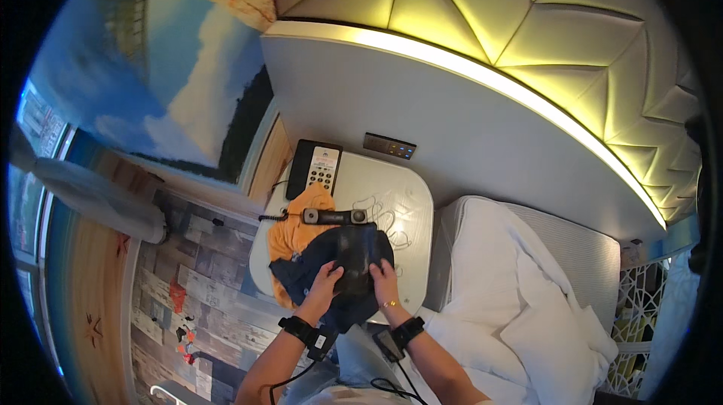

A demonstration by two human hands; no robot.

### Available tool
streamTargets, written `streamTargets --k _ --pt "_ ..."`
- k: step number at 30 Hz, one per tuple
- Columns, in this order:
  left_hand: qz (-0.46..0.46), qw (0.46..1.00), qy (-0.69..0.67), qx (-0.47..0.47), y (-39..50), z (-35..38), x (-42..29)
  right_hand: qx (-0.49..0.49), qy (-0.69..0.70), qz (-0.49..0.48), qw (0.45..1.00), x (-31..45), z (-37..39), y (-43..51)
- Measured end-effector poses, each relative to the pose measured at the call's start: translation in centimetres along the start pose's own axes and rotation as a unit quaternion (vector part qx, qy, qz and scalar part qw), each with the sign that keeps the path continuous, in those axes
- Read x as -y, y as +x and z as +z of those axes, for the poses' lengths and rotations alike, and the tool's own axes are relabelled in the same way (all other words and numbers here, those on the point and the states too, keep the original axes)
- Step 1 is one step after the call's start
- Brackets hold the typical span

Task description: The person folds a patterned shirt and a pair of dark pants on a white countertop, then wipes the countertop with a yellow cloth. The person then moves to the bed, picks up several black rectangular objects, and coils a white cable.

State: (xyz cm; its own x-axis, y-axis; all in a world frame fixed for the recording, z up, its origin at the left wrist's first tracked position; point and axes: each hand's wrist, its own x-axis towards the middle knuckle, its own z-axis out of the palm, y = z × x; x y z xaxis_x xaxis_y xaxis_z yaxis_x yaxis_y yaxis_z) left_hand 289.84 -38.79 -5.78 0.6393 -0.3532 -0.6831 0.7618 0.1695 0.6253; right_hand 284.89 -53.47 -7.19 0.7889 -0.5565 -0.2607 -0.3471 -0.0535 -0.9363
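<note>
My left hand point(323, 287) and my right hand point(386, 285) grip the two sides of a glossy black item point(357, 261), possibly a bag; its exact kind is unclear. Under and around it lies dark navy fabric point(308, 266), bunched up over the near part of a white bedside table point(409, 190). An orange cloth point(305, 204) sticks out from beneath the fabric on the left. Just beyond my hands a black telephone handset point(335, 217) rests off its base, across the orange cloth. Its coiled cord shows at the left end.
The telephone base point(315, 168) sits at the table's far left corner. Thin pale cord loops point(390, 224) lie on the tabletop. To the right is a bed with a rumpled white duvet point(491, 286). A black switch panel point(390, 145) is on the wall. Cables hang from both wrist straps.
</note>
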Motion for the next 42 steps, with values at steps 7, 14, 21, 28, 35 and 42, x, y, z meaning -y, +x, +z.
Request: streamTargets --k 7,14,21,28,35,42 --pt "-0.017 0.995 0.091 -0.023 8.1 1.4 -3.3 0.005 -0.023 -0.011 1.000 -2.6 2.9 20.1" --pt "-0.051 0.992 0.087 -0.081 10.4 -0.7 -2.6 -0.051 -0.117 0.054 0.990 -5.7 7.9 27.2" --pt "-0.031 0.992 0.093 -0.079 10.4 -2.1 -2.2 -0.052 -0.371 -0.038 0.926 -6.9 4.9 22.3" --pt "0.009 0.981 0.177 -0.075 8.0 -3.8 -1.9 -0.003 -0.438 -0.015 0.899 -8.2 0.1 18.3" --pt "0.041 0.978 0.191 -0.078 6.3 -5.7 0.9 0.098 -0.465 -0.116 0.872 -4.3 3.9 19.0" --pt "0.046 0.981 0.171 -0.082 4.6 -5.5 2.1 0.038 -0.507 0.000 0.861 -6.1 5.1 20.4"
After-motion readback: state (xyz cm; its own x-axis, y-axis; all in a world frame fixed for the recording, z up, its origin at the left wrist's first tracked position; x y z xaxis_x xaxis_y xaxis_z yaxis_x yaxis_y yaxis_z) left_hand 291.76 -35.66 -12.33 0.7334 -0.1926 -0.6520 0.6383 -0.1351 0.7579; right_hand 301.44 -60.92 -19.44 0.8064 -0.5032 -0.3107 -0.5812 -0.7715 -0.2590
